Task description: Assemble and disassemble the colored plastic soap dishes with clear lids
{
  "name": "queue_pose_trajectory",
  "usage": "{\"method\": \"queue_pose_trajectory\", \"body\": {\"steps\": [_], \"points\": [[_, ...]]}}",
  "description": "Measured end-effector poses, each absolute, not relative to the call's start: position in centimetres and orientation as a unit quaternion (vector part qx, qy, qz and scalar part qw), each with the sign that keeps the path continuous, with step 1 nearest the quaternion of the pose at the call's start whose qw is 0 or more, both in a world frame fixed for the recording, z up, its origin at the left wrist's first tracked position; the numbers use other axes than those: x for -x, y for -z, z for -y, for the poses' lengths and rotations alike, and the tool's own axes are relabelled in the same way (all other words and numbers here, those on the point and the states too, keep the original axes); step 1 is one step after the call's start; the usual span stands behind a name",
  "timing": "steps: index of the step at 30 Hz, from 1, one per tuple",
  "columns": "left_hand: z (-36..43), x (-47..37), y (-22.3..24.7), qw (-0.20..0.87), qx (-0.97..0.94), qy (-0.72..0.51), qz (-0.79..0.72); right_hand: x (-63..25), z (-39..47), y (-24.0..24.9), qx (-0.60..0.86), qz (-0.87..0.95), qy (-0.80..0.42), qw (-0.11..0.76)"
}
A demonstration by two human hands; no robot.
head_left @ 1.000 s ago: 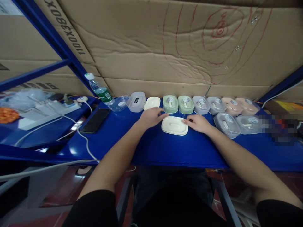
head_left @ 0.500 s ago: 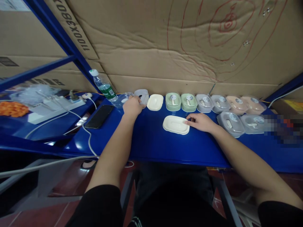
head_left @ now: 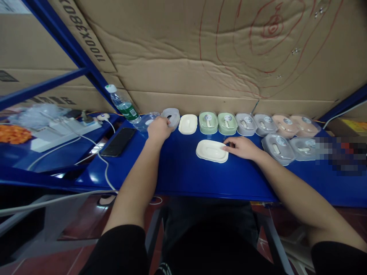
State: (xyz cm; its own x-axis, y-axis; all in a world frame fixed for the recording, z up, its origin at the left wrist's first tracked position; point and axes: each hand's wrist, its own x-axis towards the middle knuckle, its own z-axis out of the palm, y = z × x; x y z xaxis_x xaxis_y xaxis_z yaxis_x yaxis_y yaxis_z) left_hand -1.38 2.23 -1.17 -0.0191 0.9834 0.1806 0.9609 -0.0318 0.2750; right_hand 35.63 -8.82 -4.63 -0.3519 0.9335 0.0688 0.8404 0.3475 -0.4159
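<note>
My left hand [head_left: 159, 129] is at the back left of the blue table, its fingers closed at the near edge of a clear lid [head_left: 171, 117]; what they grip is hidden. Another clear plastic piece [head_left: 145, 120] lies beside it. My right hand [head_left: 239, 147] pinches the right rim of a cream oval dish [head_left: 211, 151] lying on the table. Between the hands, farther back, sits a cream square dish [head_left: 188, 124]. Lidded green boxes [head_left: 208, 123] stand behind the oval dish, to the right of the square one.
Grey boxes [head_left: 246, 124] and pink boxes [head_left: 285, 126] continue the back row, with two more grey boxes [head_left: 278, 149] in front. At the left are a water bottle [head_left: 126, 109], a black phone [head_left: 119, 142], cables and a power strip [head_left: 54, 137]. Cardboard [head_left: 172, 49] rises behind.
The view has shifted very slightly. Both hands keep nearly the same places and closed shapes, and the dishes have not visibly moved on the table.
</note>
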Motion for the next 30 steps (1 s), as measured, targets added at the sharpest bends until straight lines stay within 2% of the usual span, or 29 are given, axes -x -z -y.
{"method": "queue_pose_trajectory", "body": {"steps": [8, 16, 19, 22, 26, 30], "points": [[-2.1, 1.3, 1.1, 0.014, -0.698, -0.159, -0.698, -35.7, 8.8, 4.7, 0.549, 0.809, -0.153, 0.145], [-0.4, 0.0, -0.5, -0.02, -0.673, -0.313, -0.67, -35.7, 8.8, 4.8, 0.543, 0.812, -0.153, 0.147], [0.5, -0.8, -0.8, 0.005, -0.686, -0.37, -0.626, -35.7, 8.8, 4.9, 0.543, 0.802, -0.155, 0.194], [1.9, -1.9, -1.0, 0.022, -0.727, -0.398, -0.559, -35.5, 9.0, 4.9, 0.544, 0.775, -0.149, 0.284], [3.7, -4.1, -0.8, 0.063, -0.804, -0.348, -0.479, -35.0, 9.8, 4.2, 0.528, 0.764, -0.116, 0.351], [4.0, -5.7, 0.0, 0.132, -0.842, -0.262, -0.452, -34.4, 10.8, 3.3, 0.469, 0.818, -0.078, 0.324]]}}
